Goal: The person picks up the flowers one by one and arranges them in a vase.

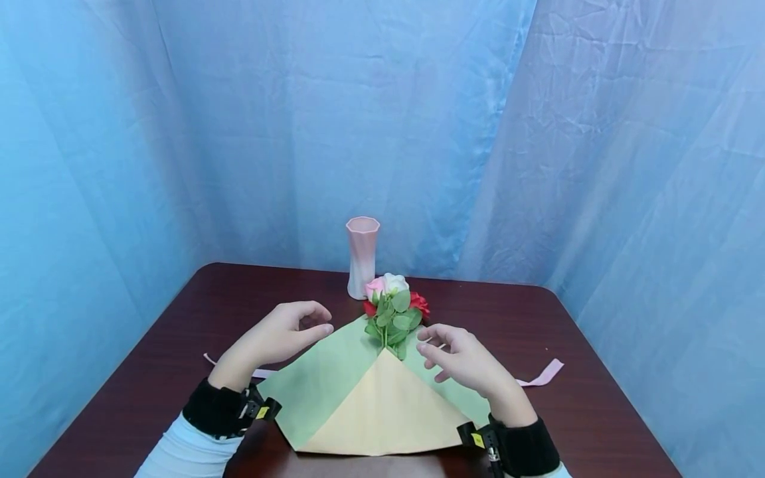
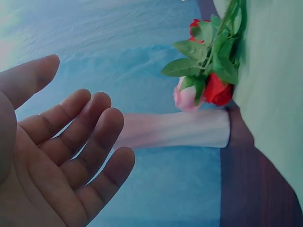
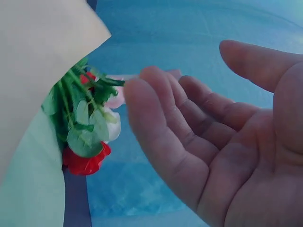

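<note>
A sheet of wrapping paper [image 1: 329, 378], green on one face and cream on the other, lies on the table with its near part folded up into a cream triangle. Flowers in pink, white and red [image 1: 394, 285] rest on it, their leafy stems running under the triangle's tip. My left hand [image 1: 287, 332] hovers at the paper's left edge, fingers relaxed and holding nothing. Over the right side of the paper, near the leaves, is my right hand [image 1: 457, 355], also empty with loosely bent fingers; its palm [image 3: 255, 165] shows in the right wrist view.
A pink and white vase [image 1: 362, 259] stands upright behind the flowers. A pale pink ribbon [image 1: 545, 373] sticks out from beneath the paper on both sides. Blue curtains [image 1: 358, 133] surround the dark wooden table [image 1: 597, 425].
</note>
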### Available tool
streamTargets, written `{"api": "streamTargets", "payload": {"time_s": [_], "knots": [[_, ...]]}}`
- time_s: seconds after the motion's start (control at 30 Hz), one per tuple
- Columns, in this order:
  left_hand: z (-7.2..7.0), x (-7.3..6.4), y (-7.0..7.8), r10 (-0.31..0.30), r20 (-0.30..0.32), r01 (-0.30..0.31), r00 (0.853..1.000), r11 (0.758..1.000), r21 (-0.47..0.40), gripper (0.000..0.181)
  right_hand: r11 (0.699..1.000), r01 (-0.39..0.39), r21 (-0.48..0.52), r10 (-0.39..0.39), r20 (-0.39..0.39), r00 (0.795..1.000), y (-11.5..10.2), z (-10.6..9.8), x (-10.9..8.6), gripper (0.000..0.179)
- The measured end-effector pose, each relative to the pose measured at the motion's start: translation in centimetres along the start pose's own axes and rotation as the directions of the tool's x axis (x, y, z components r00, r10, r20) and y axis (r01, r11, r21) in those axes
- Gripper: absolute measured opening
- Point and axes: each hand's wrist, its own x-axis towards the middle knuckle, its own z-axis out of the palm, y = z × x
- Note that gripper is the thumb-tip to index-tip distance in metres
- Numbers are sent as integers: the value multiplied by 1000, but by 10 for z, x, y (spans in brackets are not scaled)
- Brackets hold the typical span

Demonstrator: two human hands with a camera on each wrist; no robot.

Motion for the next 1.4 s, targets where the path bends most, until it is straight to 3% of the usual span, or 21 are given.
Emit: {"api": "streamTargets", "payload": {"time_s": [0.5,0.73,1.1,1.4], "knots": [[29,9,-4,13,174,-21,985,999,42,23,994,-106,-28,108,56,993,36,-14,-2,31],[43,11,-11,52,244,-75,968,993,86,22,986,-133,-104,142,81,987,47,-15,-1,29],[55,4,-14,-12,348,-40,937,989,141,22,977,-138,-162,164,161,973,62,-17,-5,20],[62,-2,-14,-40,381,-22,924,987,156,23,971,-163,-177,200,215,956,65,-15,-12,18]]}}
